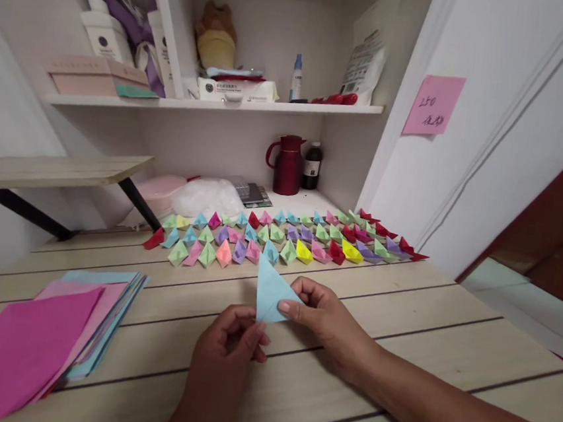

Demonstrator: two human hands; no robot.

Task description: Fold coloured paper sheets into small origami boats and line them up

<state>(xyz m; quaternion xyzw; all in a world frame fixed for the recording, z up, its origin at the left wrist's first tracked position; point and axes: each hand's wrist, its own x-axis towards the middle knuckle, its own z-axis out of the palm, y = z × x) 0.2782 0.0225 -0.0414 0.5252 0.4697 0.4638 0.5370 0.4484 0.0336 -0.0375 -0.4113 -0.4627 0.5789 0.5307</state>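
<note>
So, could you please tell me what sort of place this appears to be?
Probably a craft corner in a home: rows of folded paper boats and a stack of coloured sheets lie on a wood-look table, and a plush toy sits on the shelf behind.

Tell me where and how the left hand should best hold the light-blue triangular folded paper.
Pinch the light-blue triangular folded paper by its lower left corner, coming from the left; that looks best. It is thin and flat, the right hand grips its right corner, and the left hand is close to the lower left.
</note>
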